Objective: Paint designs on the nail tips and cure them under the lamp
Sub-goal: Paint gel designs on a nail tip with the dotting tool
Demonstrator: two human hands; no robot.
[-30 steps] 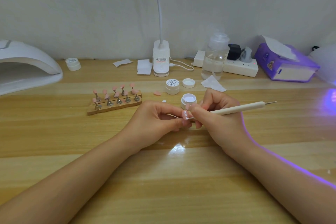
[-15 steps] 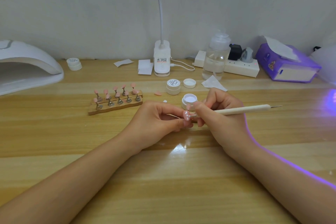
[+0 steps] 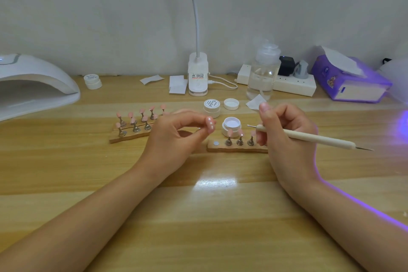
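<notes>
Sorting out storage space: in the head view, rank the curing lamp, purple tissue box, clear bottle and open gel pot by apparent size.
1. curing lamp, partly cut off
2. purple tissue box
3. clear bottle
4. open gel pot

This looks like a home nail-art corner set up against a plain grey-white wall rather than a salon. A wood-grain worktop (image 3: 66, 172) carries hobby-scale gear: a white dome-shaped curing lamp (image 3: 33, 86) at the far left, small white gel pots (image 3: 212, 107), and pink nail tips on little metal stands set in wooden strips (image 3: 130, 133). Household items stand along the wall: a white clip lamp (image 3: 198, 73) on a gooseneck with its charging cable, a white power strip (image 3: 293, 86) holding plugs, a clear pump bottle (image 3: 263, 73) and a purple tissue box (image 3: 351, 85). Violet light spills in from the right edge.
</notes>
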